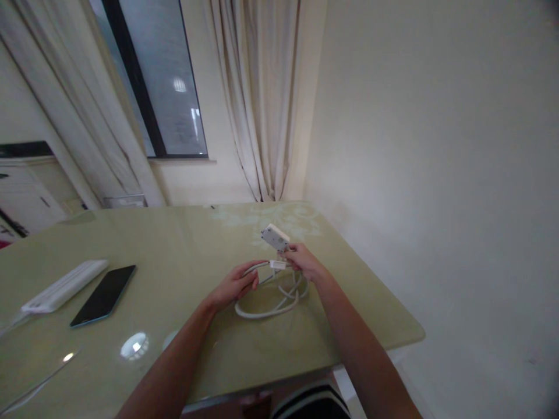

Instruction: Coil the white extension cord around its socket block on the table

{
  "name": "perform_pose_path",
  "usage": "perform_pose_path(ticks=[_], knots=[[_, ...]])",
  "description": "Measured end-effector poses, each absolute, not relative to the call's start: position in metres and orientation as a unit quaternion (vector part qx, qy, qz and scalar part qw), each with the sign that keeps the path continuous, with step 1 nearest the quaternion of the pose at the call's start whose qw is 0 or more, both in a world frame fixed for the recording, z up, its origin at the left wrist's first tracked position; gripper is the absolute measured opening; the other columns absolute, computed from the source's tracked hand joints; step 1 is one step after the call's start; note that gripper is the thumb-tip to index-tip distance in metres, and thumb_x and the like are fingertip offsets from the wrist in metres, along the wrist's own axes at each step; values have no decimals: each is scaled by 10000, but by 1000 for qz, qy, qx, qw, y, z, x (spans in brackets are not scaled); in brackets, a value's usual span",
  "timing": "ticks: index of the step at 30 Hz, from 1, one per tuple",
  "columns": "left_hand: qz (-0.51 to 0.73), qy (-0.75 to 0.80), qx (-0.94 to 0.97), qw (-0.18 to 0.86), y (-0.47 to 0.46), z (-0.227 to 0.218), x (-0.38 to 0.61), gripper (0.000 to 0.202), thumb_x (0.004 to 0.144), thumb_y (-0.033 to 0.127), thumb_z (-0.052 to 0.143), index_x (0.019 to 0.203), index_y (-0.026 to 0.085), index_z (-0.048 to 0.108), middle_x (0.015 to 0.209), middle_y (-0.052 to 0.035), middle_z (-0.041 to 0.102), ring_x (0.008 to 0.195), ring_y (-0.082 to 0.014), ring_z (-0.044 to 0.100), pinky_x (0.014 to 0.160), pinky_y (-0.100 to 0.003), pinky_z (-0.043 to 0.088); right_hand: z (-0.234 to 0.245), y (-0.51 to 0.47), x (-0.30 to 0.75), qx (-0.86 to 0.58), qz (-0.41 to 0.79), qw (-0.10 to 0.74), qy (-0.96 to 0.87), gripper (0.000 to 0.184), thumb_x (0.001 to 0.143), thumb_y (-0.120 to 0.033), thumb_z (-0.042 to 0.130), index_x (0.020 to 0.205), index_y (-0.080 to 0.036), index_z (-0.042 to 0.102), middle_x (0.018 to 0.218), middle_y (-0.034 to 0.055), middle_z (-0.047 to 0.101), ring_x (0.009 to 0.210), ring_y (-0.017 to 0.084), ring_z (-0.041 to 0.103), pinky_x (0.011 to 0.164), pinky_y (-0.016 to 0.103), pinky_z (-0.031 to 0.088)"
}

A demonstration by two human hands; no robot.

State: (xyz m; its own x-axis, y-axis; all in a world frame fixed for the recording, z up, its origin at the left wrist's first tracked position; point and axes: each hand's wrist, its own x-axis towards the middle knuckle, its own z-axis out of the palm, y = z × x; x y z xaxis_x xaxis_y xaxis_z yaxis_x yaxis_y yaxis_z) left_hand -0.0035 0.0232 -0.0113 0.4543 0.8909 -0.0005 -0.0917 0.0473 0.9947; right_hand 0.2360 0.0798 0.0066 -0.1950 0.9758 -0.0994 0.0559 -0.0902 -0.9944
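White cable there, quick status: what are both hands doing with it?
Left hand pinching white cable. Right hand gripping white charger block by its plug end. Cable loops resting on table. Phone and power strip well clear, left.

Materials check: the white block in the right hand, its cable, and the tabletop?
White block: looks like matte hard plastic, with crisp flat faces. Cable: probably rubbery white sheath, as it lies in soft loops. Tabletop: likely glass or gloss lacquer over pale green, since it mirrors ceiling lights sharply.
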Motion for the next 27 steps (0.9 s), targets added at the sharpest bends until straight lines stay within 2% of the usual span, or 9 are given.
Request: perform_pose_path(ticks=[1,3,5,8,12,15,18,22,27], knots=[[401,346,555,641,23,-12,-3,527,815,488,750,1235,174,693,620,46,500,430,-42,297,403,-177,146,7,81,235,-461,591,416,-515,318,627,-338,841,846,-158,697,483,-127,377,402,41,251,417,187,170],[431,335,523,654,22,-14,-2,437,779,456,771,1085,146,732,577,71,401,434,-38,251,412,-181,127,9,84,232,-417,631,434,-489,355,595,-336,863,834,-154,673,521,-120,414,413,32,276,410,180,178],[446,324,504,665,20,-16,0,392,789,470,734,985,131,739,565,77,348,435,-38,219,417,-186,122,11,85,222,-395,642,456,-473,361,586,-353,872,798,-148,664,576,-88,500,446,32,358,423,173,230],[452,344,489,662,20,-18,4,458,828,561,658,869,113,743,539,81,301,418,-37,176,400,-194,104,11,81,197,-361,644,489,-465,369,603,-380,882,815,-156,679,666,-49,597,512,50,469,468,179,322],[529,401,434,609,22,-19,9,496,709,597,778,669,109,697,500,101,252,397,-21,167,374,-189,95,2,67,162,-273,685,503,-451,428,607,-357,918,929,-175,704,796,-15,675,660,102,605,637,232,469],[578,403,388,594,23,-20,9,472,658,573,821,666,126,673,488,102,289,383,-16,187,362,-179,109,-7,61,148,-251,713,486,-439,453,569,-328,946,924,-173,713,844,3,710,738,134,657,739,271,509],[602,396,359,593,25,-22,7,442,647,531,842,677,147,624,486,113,298,368,-10,185,351,-169,116,-12,60,146,-226,731,474,-435,480,553,-322,953,944,-177,715,841,19,734,739,160,678,765,302,532],[608,392,339,602,26,-21,8,468,624,512,865,694,165,559,499,121,317,364,-3,197,345,-156,120,-12,58,149,-201,727,490,-436,441,620,-318,913,987,-188,707,871,43,755,777,186,703,779,314,552],[607,397,354,590,26,-18,11,487,647,467,877,932,190,597,517,134,361,362,-11,231,349,-153,132,-12,52,147,-221,672,531,-467,352,654,-340,882,919,-187,708,890,61,754,831,201,709,831,326,559]])
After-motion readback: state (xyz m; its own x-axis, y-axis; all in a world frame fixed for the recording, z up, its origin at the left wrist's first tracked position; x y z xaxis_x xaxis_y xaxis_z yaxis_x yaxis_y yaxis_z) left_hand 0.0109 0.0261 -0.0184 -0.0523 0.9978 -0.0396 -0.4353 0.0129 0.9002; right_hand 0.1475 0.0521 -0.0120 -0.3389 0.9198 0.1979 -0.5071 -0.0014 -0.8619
